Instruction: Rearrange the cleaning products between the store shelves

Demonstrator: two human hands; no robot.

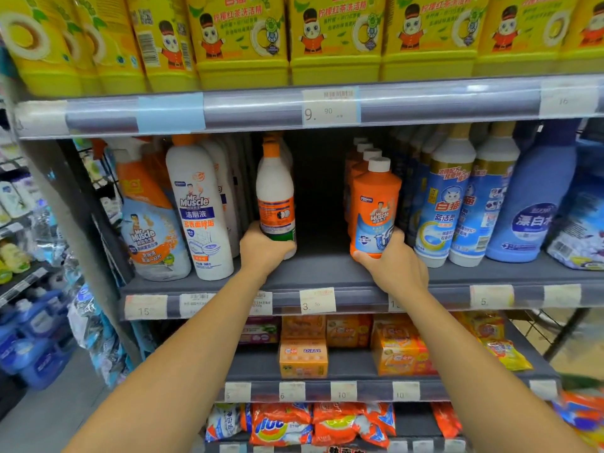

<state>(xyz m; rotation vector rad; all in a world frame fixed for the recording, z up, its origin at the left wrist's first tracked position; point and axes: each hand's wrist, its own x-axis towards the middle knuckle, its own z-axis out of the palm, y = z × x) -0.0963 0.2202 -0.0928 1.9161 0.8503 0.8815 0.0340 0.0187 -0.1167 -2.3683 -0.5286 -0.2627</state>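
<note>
My left hand (263, 250) grips the base of a white bottle with an orange cap and orange label (275, 188), standing upright on the middle shelf (320, 273). My right hand (394, 266) holds the bottom of an orange Mr Muscle bottle with a white cap (374, 204), the front one of a row of like bottles. A dark gap on the shelf lies between the two bottles. Left of my left hand stand a tall white Mr Muscle bottle (199, 207) and an orange spray bottle (147, 217).
Blue-and-white cleaner bottles (447, 197) and a blue bleach bottle (532, 204) stand to the right. Yellow dish-soap jugs (242, 37) fill the shelf above. Soap boxes (304, 358) and detergent bags (281, 426) lie on lower shelves. Blue jugs (32, 348) sit low at left.
</note>
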